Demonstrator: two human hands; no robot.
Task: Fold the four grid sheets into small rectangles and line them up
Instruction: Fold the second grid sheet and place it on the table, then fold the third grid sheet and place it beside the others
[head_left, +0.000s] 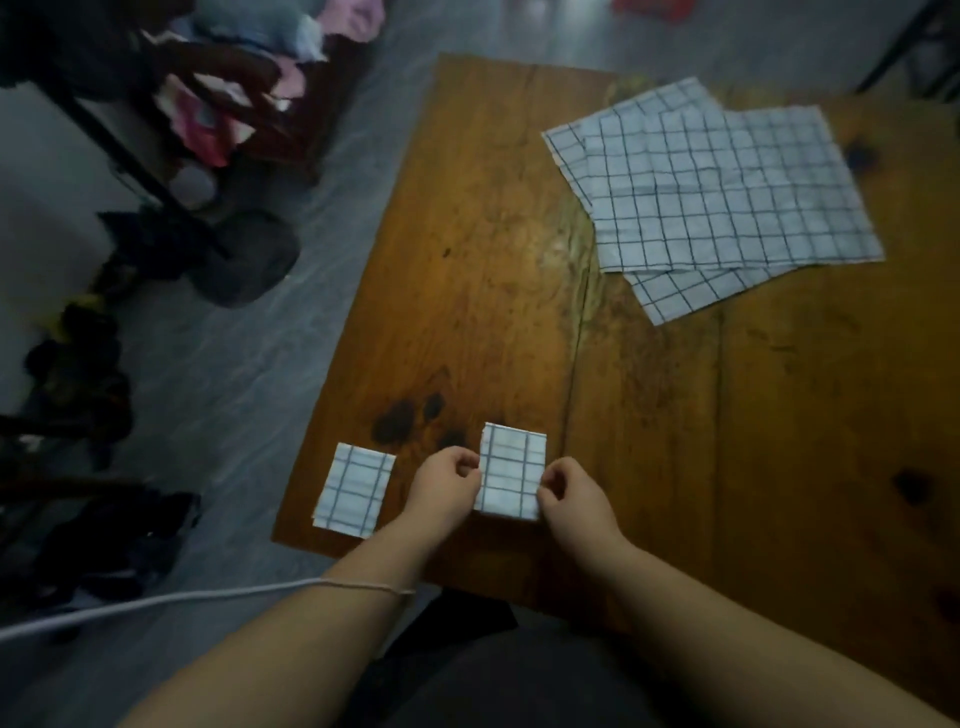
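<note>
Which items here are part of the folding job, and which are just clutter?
Job:
held rectangle, pinched by left hand and right hand
finished rectangle to its left
unfolded grid sheets, piled far right

Lying about:
clothes heap
white cord
dark floor clutter

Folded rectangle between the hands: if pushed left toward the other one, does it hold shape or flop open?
Probably holds: the folded rectangle lies flat with crisp edges, as does the other rectangle, which nothing holds. Likely light and thin, since the flat sheets lie limp on each other, so it should slide easily on the table.
</note>
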